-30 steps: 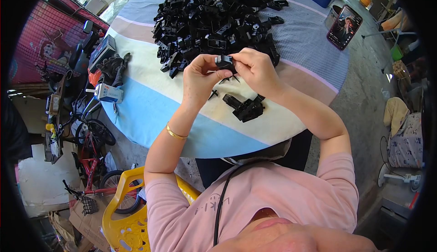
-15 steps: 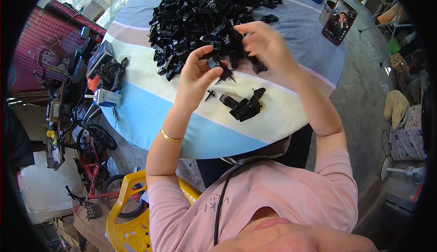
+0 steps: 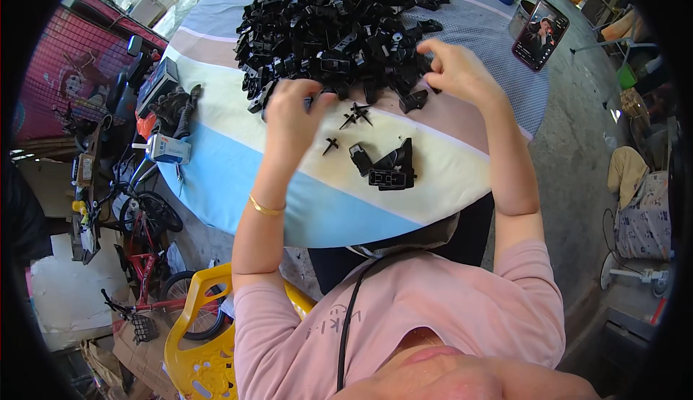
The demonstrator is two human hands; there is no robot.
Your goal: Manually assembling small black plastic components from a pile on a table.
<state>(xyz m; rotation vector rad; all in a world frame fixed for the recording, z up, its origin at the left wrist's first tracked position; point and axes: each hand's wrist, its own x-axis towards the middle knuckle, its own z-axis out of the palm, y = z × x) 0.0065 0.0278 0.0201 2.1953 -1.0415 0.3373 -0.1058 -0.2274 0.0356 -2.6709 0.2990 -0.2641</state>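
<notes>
Round table under striped cloth, near edge curving just before my chest; bare cloth strip between pile and edge gives room. My left hand at pile's near rim, fingers curled loosely onto black plastic parts, cannot tell if pinching one. My right hand at pile's right rim, fingertips bent narrow, touching parts. Small cross-shaped pins lie loose between hands. Assembled black pieces nearer edge. Parts hard, angular, glossy. Phone propped far right.

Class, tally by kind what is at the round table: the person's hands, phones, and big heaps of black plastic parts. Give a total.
Hands: 2, left hand and right hand
Phone: 1
Heap of black parts: 1
Total: 4
</notes>
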